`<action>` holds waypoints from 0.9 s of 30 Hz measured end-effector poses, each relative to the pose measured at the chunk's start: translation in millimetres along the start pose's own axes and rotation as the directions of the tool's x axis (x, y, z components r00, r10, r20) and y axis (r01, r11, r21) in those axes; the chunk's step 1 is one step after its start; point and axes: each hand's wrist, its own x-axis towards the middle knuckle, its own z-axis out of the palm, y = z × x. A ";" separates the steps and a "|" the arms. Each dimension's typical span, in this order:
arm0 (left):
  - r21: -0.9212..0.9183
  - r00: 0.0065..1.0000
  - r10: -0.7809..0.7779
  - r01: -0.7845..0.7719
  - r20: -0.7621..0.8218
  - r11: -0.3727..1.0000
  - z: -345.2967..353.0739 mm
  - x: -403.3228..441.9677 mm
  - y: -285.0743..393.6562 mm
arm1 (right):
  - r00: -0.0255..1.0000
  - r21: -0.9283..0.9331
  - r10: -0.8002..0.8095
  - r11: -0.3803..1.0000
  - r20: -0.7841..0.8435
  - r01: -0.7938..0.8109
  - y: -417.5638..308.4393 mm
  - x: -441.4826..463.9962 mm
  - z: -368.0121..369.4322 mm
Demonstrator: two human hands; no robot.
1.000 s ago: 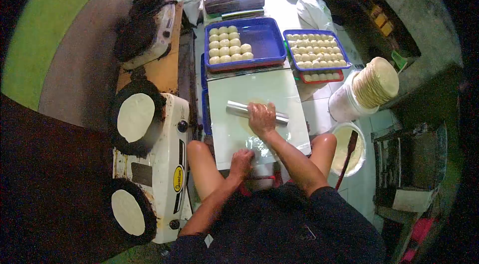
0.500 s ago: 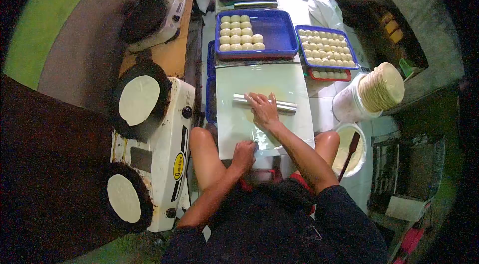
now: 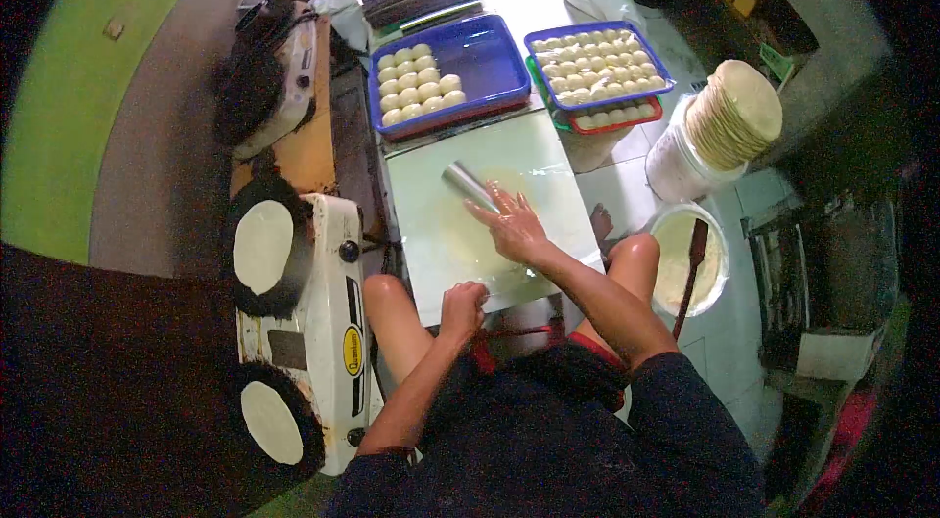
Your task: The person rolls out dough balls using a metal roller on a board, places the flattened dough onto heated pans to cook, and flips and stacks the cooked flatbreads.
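Observation:
A shiny metal rolling pin lies slantwise on the glossy, pale board. My right hand rests over the pin's near end, fingers stretched and spread, hiding that part. Under and around the pin is a faint yellowish, thin layer, hard to tell from the board. At the board's near edge, my left hand is closed, fingers curled in at a shiny, film-like border; what they pinch is hidden. Beyond the board stands a blue tray with rows of round dough balls.
Another blue tray of dough balls sits at right, above a red one. A stack of flat rounds tops a white bucket. Lower right, a tub holds a brown-handled tool. A stove with two pans stands left.
The rolling pin has turned from nearly crosswise to a steep slant. My right hand has shifted toward its near end, fingers spread wider. The head view has tilted and shifted.

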 end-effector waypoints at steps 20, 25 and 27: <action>0.363 0.929 0.263 -0.346 0.259 0.865 -12.7 136.1 -16.0 | 0.696 0.152 0.151 0.987 -0.702 -0.061 103.7 3.3 -105.5; 0.452 0.965 0.194 -0.256 0.179 0.854 1.1 190.6 -28.3 | 0.395 0.118 0.789 0.500 -0.470 -0.858 206.3 -275.6 -83.0; 0.489 0.961 0.194 -0.269 0.199 0.830 13.9 188.1 -18.5 | 0.178 0.212 0.926 0.257 -0.333 -0.943 203.1 -372.7 -31.8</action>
